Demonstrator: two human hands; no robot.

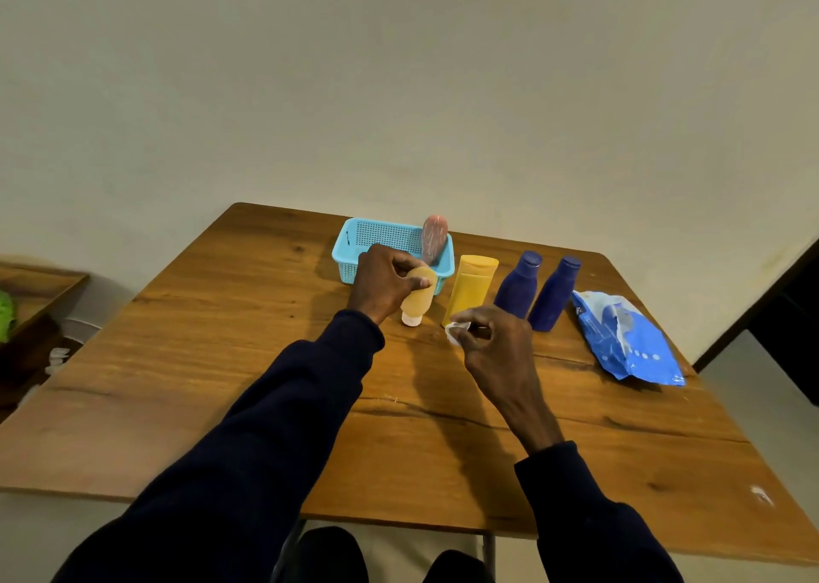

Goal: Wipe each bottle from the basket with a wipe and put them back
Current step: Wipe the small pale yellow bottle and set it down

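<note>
My dark sleeves [283, 405] reach out over the near edge of the wooden surface [177, 383]. My right hand [496, 343] is toward the middle of the surface, fingers curled, pinching a small crumpled white wipe [458, 330] between thumb and fingertips. Just left of it and a little farther out, my left hand [383, 279] grips an orange tube [419, 298] round its upper end. The tube is held nearly upright with its white cap pointing down; I cannot tell whether the cap touches the wood.

Beyond the wipe stands a yellow bottle [472, 288], upright. To its right are two dark blue bottles [518, 283], side by side and leaning slightly. Nearer the right edge lies a blue pack of wipes [625, 339], its flap open.

Farthest out, near the far edge and just behind my left hand, sits the light blue basket [385, 234]. A pink tube [434, 237] stands in its right end, leaning against the wall of the basket.
</note>
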